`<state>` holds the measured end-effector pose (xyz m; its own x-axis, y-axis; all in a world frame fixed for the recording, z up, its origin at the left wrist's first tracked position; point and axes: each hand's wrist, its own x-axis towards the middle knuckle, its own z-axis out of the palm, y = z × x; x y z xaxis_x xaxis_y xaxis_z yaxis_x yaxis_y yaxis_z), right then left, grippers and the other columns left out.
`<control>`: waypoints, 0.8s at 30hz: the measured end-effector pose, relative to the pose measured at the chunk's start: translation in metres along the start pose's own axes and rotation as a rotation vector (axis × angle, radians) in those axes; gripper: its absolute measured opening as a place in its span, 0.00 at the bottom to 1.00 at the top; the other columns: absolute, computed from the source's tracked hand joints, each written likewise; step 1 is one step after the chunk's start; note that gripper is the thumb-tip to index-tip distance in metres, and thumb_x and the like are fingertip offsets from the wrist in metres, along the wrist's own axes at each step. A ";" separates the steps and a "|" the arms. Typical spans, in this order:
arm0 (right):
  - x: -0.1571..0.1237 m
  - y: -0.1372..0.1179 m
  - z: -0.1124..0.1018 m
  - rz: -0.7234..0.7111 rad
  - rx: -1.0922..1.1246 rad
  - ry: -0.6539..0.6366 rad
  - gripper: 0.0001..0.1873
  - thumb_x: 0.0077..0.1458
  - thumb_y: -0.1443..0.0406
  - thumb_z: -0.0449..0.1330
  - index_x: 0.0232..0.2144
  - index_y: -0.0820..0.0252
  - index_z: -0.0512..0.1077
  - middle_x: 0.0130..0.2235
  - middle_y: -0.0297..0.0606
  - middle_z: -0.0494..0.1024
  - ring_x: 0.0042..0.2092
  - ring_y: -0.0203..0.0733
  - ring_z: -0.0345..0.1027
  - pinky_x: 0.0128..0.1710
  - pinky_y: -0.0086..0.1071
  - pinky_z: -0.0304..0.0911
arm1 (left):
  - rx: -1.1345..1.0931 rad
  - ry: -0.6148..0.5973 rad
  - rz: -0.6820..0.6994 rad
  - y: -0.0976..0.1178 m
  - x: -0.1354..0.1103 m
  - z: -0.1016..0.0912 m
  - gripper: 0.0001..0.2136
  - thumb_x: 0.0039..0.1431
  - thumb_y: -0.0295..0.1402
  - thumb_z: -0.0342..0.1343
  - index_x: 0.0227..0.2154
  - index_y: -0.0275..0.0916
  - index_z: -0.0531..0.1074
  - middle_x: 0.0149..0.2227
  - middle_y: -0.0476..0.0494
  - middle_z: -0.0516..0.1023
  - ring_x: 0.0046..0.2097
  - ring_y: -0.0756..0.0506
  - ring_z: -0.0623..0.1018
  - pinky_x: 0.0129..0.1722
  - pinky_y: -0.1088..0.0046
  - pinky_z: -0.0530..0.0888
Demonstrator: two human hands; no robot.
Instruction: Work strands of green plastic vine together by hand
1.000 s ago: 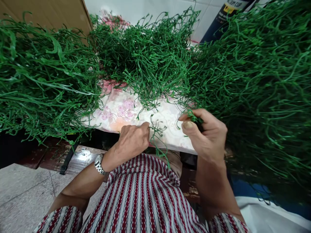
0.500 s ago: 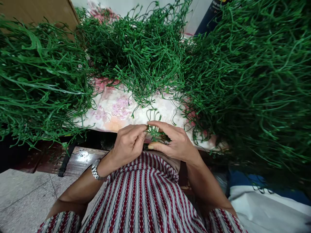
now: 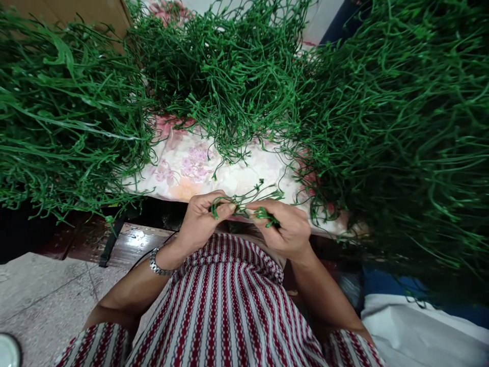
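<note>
My left hand (image 3: 200,219) and my right hand (image 3: 288,232) meet close to my body, just in front of the table's near edge. Both are closed in a pinch on a small green plastic sprig (image 3: 248,200) with thin branching stems that stick up between them. A metal watch (image 3: 157,263) is on my left wrist. Big tangled heaps of the same green stems (image 3: 401,127) lie on the table to the right, in the middle (image 3: 229,86) and on the left (image 3: 64,127).
The table carries a flowered cloth (image 3: 198,171), bare only in a patch before me. A brown board (image 3: 76,12) stands at the back left. Grey floor (image 3: 34,300) lies at lower left, white material (image 3: 420,336) at lower right. My striped garment (image 3: 229,316) fills the bottom.
My right hand came from the right heap to meet my left hand. Both hands now pinch the sprig, which has turned and spread out between them.
</note>
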<state>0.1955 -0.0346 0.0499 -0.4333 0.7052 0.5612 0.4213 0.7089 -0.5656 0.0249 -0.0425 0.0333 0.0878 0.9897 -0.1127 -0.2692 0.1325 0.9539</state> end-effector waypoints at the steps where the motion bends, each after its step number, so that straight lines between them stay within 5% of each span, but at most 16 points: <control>1: 0.001 -0.004 -0.002 -0.044 -0.044 0.027 0.10 0.56 0.72 0.54 0.40 0.60 0.71 0.32 0.37 0.78 0.31 0.34 0.72 0.31 0.28 0.69 | 0.052 -0.002 0.017 0.001 0.001 -0.001 0.08 0.50 0.29 0.59 0.19 0.34 0.71 0.21 0.52 0.63 0.25 0.54 0.62 0.26 0.79 0.60; 4: 0.005 -0.013 -0.002 -0.261 -0.135 -0.030 0.10 0.56 0.73 0.52 0.40 0.63 0.71 0.25 0.33 0.73 0.26 0.32 0.66 0.26 0.27 0.65 | 0.163 -0.062 0.012 0.003 0.002 -0.001 0.08 0.50 0.28 0.58 0.19 0.34 0.70 0.22 0.51 0.65 0.27 0.54 0.64 0.27 0.79 0.62; 7: 0.011 -0.011 0.004 -0.382 -0.178 -0.095 0.10 0.56 0.72 0.53 0.41 0.67 0.69 0.32 0.39 0.75 0.32 0.34 0.69 0.29 0.27 0.67 | 0.138 -0.186 -0.034 0.003 0.001 0.001 0.08 0.49 0.29 0.58 0.18 0.34 0.70 0.20 0.52 0.67 0.25 0.53 0.66 0.25 0.79 0.64; 11: 0.012 0.011 0.006 -0.208 -0.204 -0.228 0.14 0.57 0.73 0.49 0.44 0.68 0.68 0.45 0.47 0.73 0.40 0.39 0.70 0.35 0.31 0.69 | 0.231 -0.212 -0.066 0.004 -0.001 0.005 0.08 0.46 0.27 0.57 0.15 0.33 0.68 0.18 0.53 0.66 0.24 0.54 0.65 0.25 0.79 0.63; 15: 0.004 0.024 -0.001 -0.004 -0.077 -0.383 0.12 0.58 0.71 0.50 0.44 0.64 0.68 0.37 0.41 0.75 0.38 0.39 0.70 0.36 0.30 0.67 | 0.365 -0.127 -0.074 0.005 -0.003 0.006 0.12 0.49 0.25 0.52 0.13 0.34 0.61 0.17 0.55 0.56 0.23 0.56 0.57 0.23 0.80 0.56; 24: -0.006 0.016 0.007 0.164 0.090 -0.305 0.21 0.53 0.59 0.61 0.46 0.64 0.66 0.41 0.43 0.74 0.42 0.40 0.69 0.41 0.31 0.64 | 0.270 -0.025 -0.028 0.002 -0.006 0.005 0.08 0.51 0.27 0.53 0.18 0.34 0.68 0.20 0.53 0.63 0.24 0.54 0.61 0.24 0.78 0.58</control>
<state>0.1991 -0.0278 0.0334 -0.5895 0.7648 0.2599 0.4392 0.5735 -0.6916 0.0290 -0.0481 0.0374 0.1158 0.9838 -0.1367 -0.0008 0.1377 0.9905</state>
